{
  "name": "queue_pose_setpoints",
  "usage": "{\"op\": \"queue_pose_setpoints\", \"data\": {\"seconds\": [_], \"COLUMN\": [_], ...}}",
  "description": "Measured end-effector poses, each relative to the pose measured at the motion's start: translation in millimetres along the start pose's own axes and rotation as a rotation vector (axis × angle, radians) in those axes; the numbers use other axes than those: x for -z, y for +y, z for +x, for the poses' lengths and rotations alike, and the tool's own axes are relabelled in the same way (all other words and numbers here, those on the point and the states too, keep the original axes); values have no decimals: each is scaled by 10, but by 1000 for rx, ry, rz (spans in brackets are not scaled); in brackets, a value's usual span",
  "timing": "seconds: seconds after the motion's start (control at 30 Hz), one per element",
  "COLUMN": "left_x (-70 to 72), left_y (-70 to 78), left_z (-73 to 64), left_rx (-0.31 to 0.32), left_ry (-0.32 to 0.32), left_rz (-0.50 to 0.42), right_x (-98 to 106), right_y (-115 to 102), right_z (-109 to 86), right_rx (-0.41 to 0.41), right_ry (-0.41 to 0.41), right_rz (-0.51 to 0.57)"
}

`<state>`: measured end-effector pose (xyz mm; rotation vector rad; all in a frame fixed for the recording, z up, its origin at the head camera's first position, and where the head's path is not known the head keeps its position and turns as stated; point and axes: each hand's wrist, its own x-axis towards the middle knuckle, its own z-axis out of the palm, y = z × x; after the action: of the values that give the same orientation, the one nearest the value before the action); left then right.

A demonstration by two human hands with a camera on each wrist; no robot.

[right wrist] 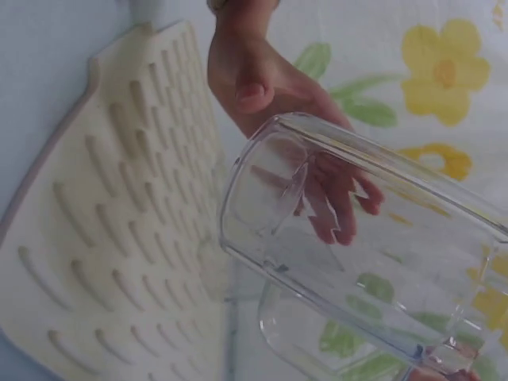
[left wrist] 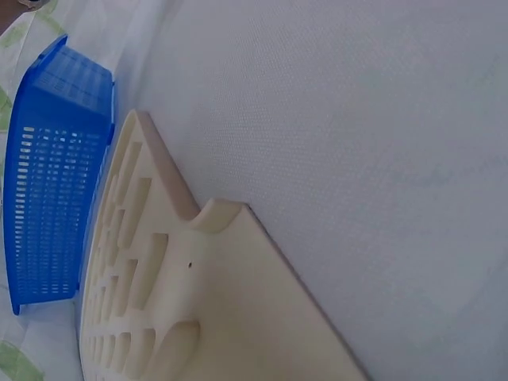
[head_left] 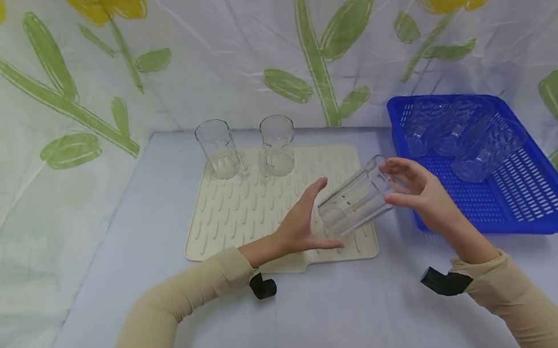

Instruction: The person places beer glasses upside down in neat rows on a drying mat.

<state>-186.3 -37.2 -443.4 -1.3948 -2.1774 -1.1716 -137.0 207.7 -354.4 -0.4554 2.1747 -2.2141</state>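
A clear glass mug (head_left: 356, 199) is tilted in the air above the right part of a cream drying mat (head_left: 242, 212). My right hand (head_left: 423, 195) grips it near the rim end. Spread fingers and thumb of my left hand (head_left: 302, 223) stand around the base end, with no clear grip on it. In the right wrist view, the mug (right wrist: 357, 238) shows its handle (right wrist: 274, 329) underneath, and the left hand (right wrist: 274, 87) is partly seen through the glass. Two more glass mugs, a left one (head_left: 219, 152) and a right one (head_left: 278, 148), stand upright at the mat's back edge.
A blue plastic basket (head_left: 537, 219) stands at the right, with several clear glass mugs (head_left: 480, 154) lying in it. Behind the white-covered table (head_left: 326, 318) hangs a white sheet (head_left: 213, 49) with yellow flowers.
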Motion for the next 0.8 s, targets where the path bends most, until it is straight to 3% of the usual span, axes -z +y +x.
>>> {"op": "queue_pose_setpoints", "data": {"seconds": [0.13,0.27,0.63,0.8], "left_x": [-14,-18,21,155], "left_y": [-1,-6,-35,92], "left_z": [-6,-13,8,82], "left_rx": [36,27,13,-48], "left_ry": [33,76,137,163], "left_rz": [1,-22,-148,-179], "right_x": [-21,-39,-80,-91], "right_y": [51,93,159,180], "right_z": [-8,-15,-23,-27], "right_rx": [-69,-117,-129,-114], "right_ry": [56,91,156,145], "right_rz": [-9,31,210,253]}}
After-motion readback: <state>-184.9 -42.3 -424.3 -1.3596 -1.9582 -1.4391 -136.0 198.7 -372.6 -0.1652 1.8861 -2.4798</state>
